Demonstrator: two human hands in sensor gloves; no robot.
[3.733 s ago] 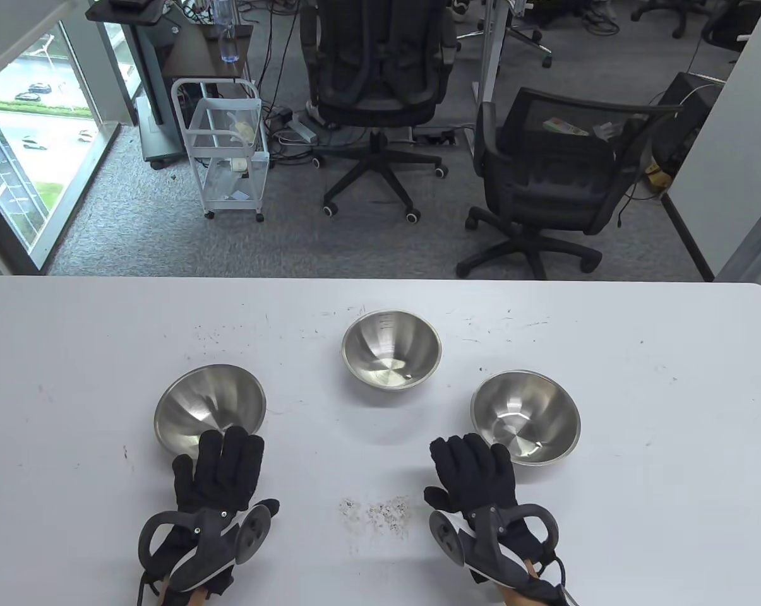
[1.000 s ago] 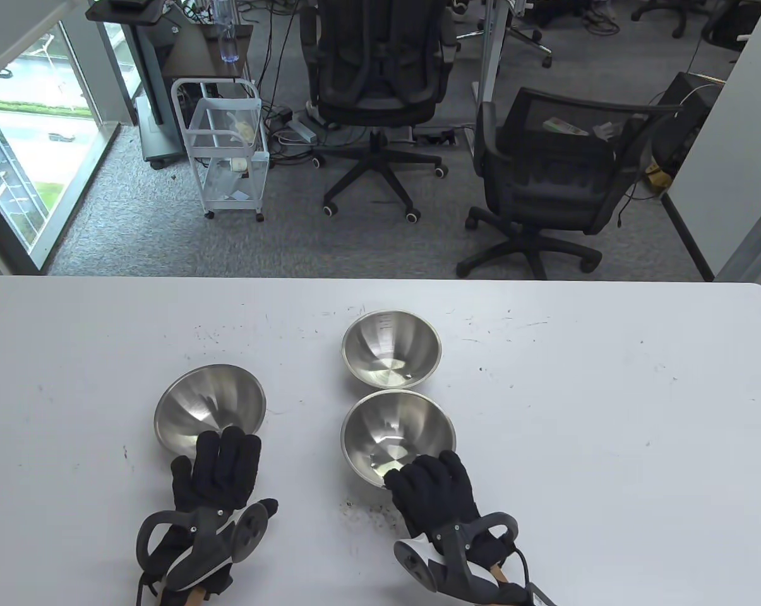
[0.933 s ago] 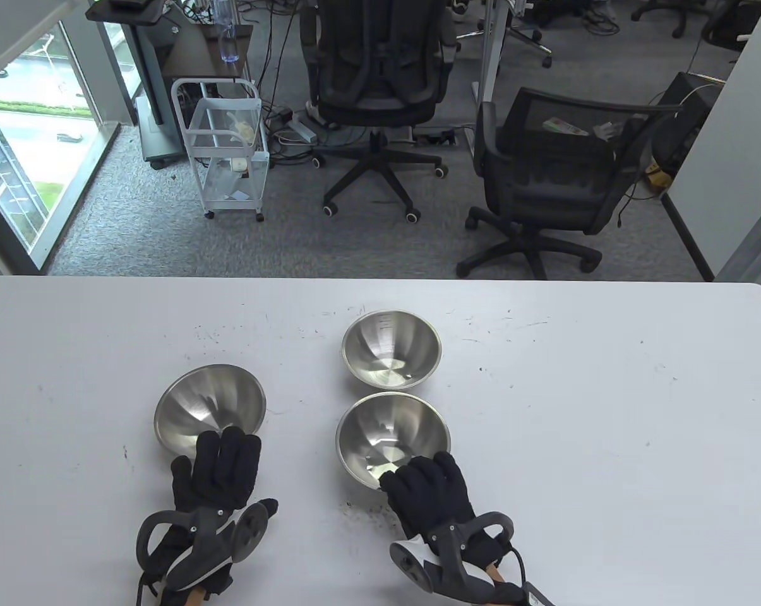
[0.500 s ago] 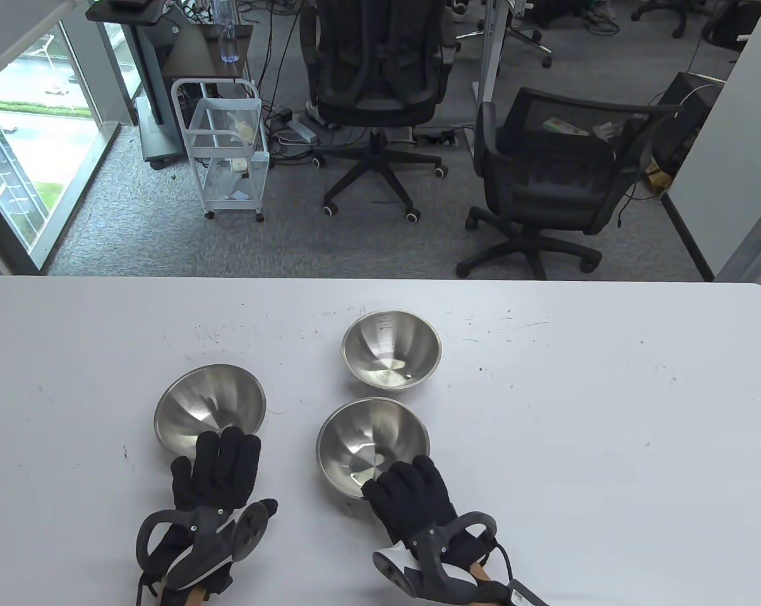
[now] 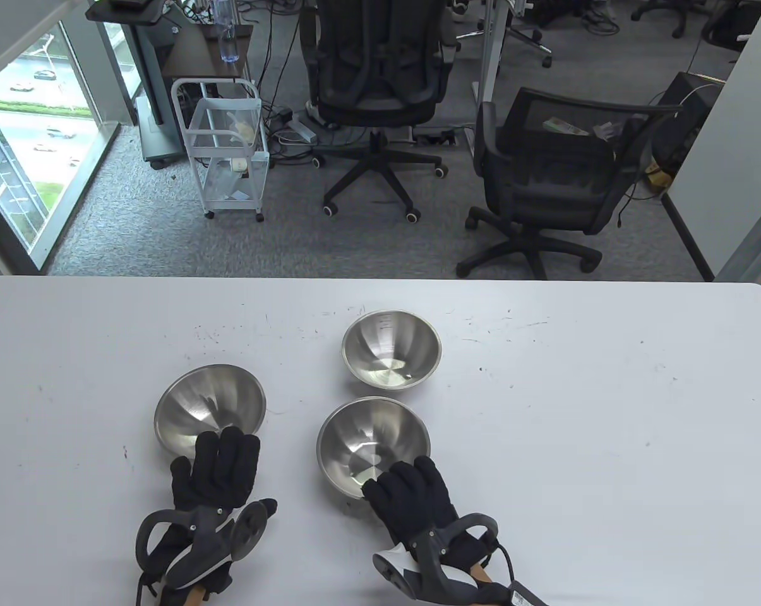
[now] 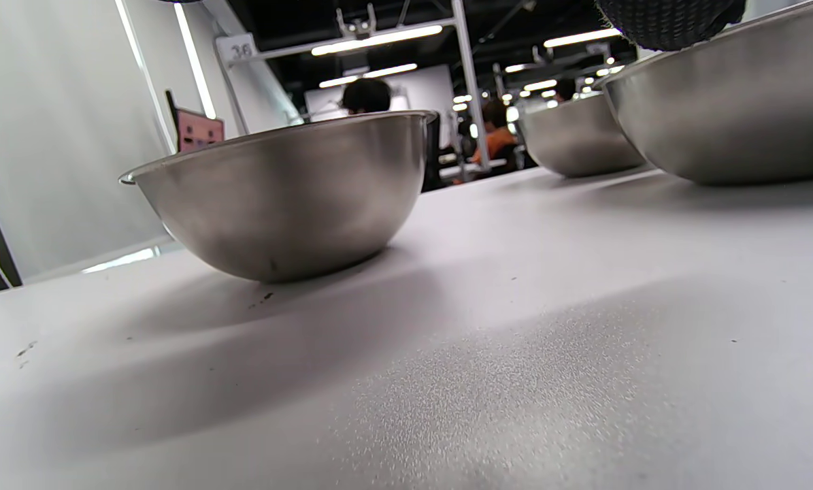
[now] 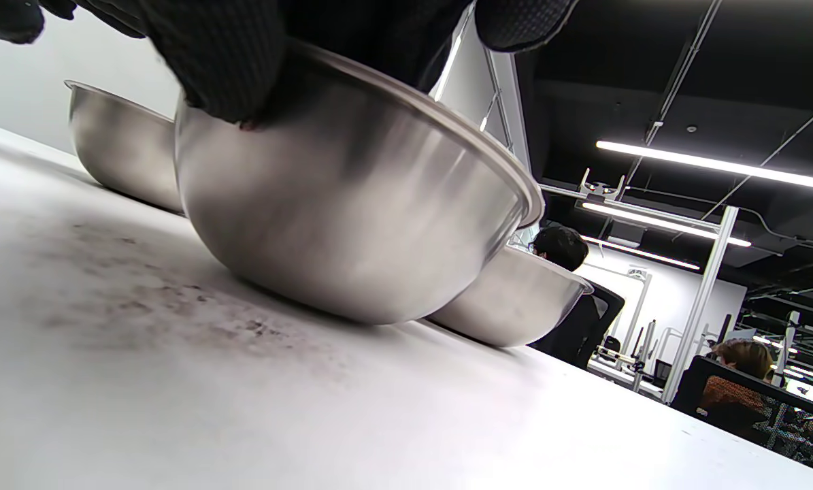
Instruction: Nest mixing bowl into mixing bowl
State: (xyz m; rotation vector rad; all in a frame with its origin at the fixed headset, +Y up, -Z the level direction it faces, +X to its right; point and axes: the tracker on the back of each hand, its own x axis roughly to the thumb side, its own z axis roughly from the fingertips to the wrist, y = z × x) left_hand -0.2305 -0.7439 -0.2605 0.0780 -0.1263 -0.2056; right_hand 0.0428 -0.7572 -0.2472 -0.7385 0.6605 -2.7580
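Table view: we find our right hand (image 5: 412, 502) gripping the near rim of the middle mixing bowl (image 5: 372, 445), which has travelled from the right side of the white table (image 5: 607, 442) to a spot just in front of the far bowl (image 5: 391, 348), near it but not touching, with the left bowl (image 5: 209, 407) a little apart on the other side. Over the last half second it has scarcely shifted, so we judge the slide has paused. Our left hand (image 5: 219, 470) has not moved throughout; its fingers lie over the near edge of the left bowl, and whether they actually clasp it we cannot tell. No bowl sits inside another yet, so the nesting is still ahead of us.

Left wrist view: we see the carried bowl at the frame's left (image 6: 284, 194) resting on the tabletop, the far bowl (image 6: 573, 139) behind it, and the left bowl's wall (image 6: 733, 116) looming at the right with a gloved fingertip (image 6: 671, 20) at its rim.

Right wrist view: our gloved fingers (image 7: 222, 61) clamp the rim of the carried bowl (image 7: 352, 218), thumb outside, the bowl tipped slightly towards the hand with its base on the table. The left bowl (image 7: 117, 153) stands beyond it and the far bowl (image 7: 515, 299) peeks out behind. We read this as the bowl staged for a lift into a neighbour.
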